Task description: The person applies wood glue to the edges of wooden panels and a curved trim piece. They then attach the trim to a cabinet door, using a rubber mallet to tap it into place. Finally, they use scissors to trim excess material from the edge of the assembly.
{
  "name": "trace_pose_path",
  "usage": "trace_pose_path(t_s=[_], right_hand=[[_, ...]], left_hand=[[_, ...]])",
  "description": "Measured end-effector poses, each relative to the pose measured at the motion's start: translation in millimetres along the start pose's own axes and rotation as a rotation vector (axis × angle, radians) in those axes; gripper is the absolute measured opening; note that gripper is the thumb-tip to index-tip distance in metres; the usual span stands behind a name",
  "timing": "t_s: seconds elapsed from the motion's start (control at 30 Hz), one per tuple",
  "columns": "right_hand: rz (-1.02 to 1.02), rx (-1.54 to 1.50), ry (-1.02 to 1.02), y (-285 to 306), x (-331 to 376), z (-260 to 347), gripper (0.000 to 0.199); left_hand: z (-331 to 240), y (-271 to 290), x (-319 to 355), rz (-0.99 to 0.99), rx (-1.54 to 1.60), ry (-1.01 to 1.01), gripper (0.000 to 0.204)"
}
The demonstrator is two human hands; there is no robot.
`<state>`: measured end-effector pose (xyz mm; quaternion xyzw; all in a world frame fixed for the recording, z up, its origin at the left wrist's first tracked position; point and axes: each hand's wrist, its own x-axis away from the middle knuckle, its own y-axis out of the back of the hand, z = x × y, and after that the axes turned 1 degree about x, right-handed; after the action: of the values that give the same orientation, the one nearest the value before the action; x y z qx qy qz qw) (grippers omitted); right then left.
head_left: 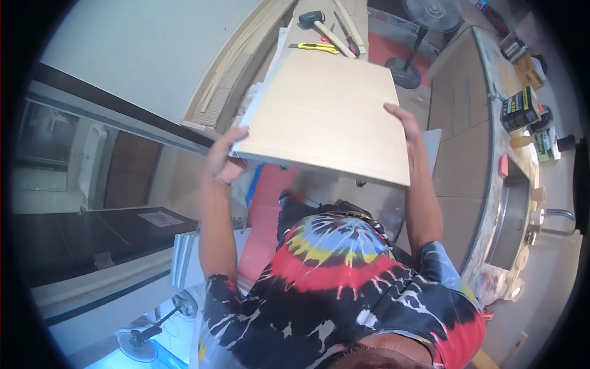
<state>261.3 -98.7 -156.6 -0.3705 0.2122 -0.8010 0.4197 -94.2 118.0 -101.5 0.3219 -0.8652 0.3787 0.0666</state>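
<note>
Between my two hands is a flat, pale wooden panel (326, 114), its near edge toward my body. My left hand (226, 157) grips the panel's near left corner, thumb on top and fingers under it. Along the right edge, my right hand (404, 123) holds the panel with a fingertip on its upper face; the rest of those fingers are hidden. Just past the panel's far edge lie a yellow utility knife (314, 47), a mallet (326, 34) with a black head and wooden handle, and a red-and-black handled tool (353, 45).
Long wooden strips (236, 58) lie at the far left. A standing fan (405, 71) is beyond the panel at right. A counter with a sink (510, 221), tap (553, 221) and a black can (519, 109) runs along the right. Red sheeting (267, 215) covers part of the floor.
</note>
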Motion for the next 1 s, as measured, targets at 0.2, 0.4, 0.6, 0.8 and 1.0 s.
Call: trace_pose_path(t_s=[0.2,0.4,0.6,0.8,1.0], right_hand=[[-0.001,-0.036,0.011,21,-34,-93,0.050],[-0.219,0.397,0.129,14,-82,-114,0.061],[-0.644,0.811,0.356,67,-124,-134,0.067],[-0.864,1.320,-0.017,-33,-114,-75,0.073],[-0.946,1.445,0.542,-10,-52,-69,0.068]], left_hand=[[38,85,2,0.034,-0.095,-0.013,0.062],[45,137,-41,-0.016,-0.061,0.062,0.057],[35,159,-100,0.113,-0.217,0.052,0.049],[40,171,-128,-0.110,-0.237,0.167,0.050],[54,175,-132,-0.220,-0.384,0.002,0.046]])
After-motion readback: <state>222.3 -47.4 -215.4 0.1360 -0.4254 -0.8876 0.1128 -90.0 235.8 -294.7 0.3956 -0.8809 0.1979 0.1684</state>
